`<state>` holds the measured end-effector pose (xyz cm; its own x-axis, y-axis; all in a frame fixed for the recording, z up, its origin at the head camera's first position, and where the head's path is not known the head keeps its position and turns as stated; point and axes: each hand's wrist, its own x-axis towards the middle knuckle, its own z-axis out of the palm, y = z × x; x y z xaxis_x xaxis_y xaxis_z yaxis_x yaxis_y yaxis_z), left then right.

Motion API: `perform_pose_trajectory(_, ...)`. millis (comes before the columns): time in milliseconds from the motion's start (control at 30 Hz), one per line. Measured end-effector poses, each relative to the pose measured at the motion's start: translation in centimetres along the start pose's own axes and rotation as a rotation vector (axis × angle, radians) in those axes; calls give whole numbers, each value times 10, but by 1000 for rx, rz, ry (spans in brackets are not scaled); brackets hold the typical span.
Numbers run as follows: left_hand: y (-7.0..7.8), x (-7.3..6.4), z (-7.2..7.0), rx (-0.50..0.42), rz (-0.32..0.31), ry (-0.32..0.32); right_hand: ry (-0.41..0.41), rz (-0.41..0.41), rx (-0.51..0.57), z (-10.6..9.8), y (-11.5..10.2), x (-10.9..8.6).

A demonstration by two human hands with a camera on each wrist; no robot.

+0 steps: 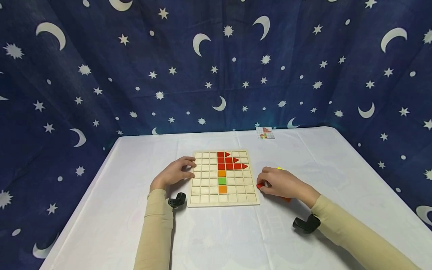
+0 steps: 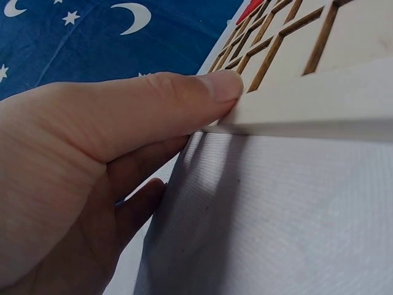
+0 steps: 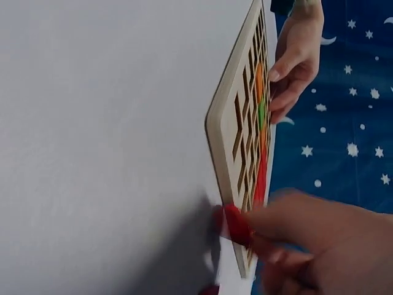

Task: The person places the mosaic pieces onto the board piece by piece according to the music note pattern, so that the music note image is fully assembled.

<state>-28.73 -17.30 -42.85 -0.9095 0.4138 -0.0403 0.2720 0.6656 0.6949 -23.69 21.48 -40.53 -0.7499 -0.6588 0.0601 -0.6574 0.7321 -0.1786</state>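
Note:
A pale wooden grid board (image 1: 236, 191) lies flat on the white table. Red squares and triangles (image 1: 221, 160) fill parts of its three far rows; below them, one column holds an orange square (image 1: 221, 173), a green square (image 1: 222, 180) and another orange square (image 1: 222, 189). My left hand (image 1: 173, 173) rests at the board's left edge, its thumb (image 2: 218, 86) touching the rim. Just off the right edge, my right hand (image 1: 283, 183) pinches a small red piece (image 3: 236, 226). The piece's full shape is hidden by the fingers.
Partly covered by the right hand are a yellow piece (image 1: 280, 168) and an orange piece (image 1: 287, 199) on the table. A small pattern card (image 1: 265, 133) lies near the far edge. Behind the table hangs a dark blue curtain (image 1: 182, 56) with moons and stars.

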Motion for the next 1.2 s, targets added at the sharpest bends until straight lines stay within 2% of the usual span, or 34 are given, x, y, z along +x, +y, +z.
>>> perform_pose_trajectory(167,-3,0,-1,18,6,-10,-36,17,-12,-2,-3,6)
perform_pose_trajectory(400,-1,1,-3,25,15,-9,-113,115,80,-16,8,-6)
perform_pose_trajectory(567,0,1,-3,10,20,-6,-147,134,100,-8,5,-11)
perform_pose_trajectory(733,-1,1,-1,-1,18,-8,-136,104,62,1,-3,-9)
perform_pose_trajectory(933,-3,1,-1,10,21,-11,-127,101,20,-2,-8,-5)
perform_pose_trajectory(1100,-3,2,-1,15,35,-11,-38,19,-43,-5,-14,3)
perform_pose_trajectory(1200,-2,1,-1,12,38,-7,-17,-27,-56,-4,-23,12)
